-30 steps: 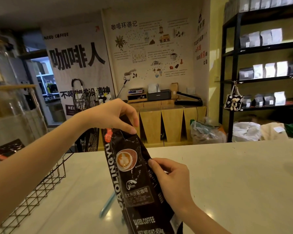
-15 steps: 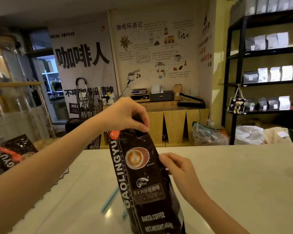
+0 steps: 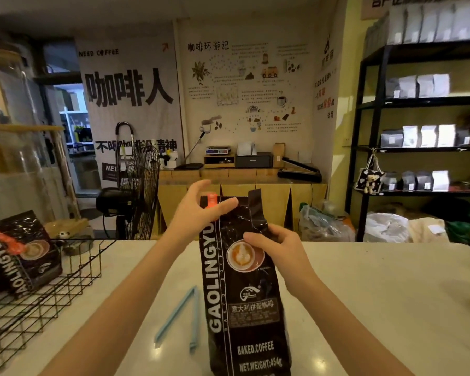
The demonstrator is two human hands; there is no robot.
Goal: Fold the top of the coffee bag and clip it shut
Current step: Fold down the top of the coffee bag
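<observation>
Left hand [image 3: 198, 213], fingers spread, touches the unfolded top of the upright coffee bag [image 3: 244, 289] on the counter [image 3: 377, 294]; right hand [image 3: 278, 249] grips its right edge; blue sealing clip [image 3: 179, 318] lies left.

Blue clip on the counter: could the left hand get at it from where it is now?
Probably yes. The blue clip lies open on the bare counter, left of the upright coffee bag, on the left hand's own side. Nothing covers it, and that hand's fingers are spread at the bag's top rather than gripping.
</observation>
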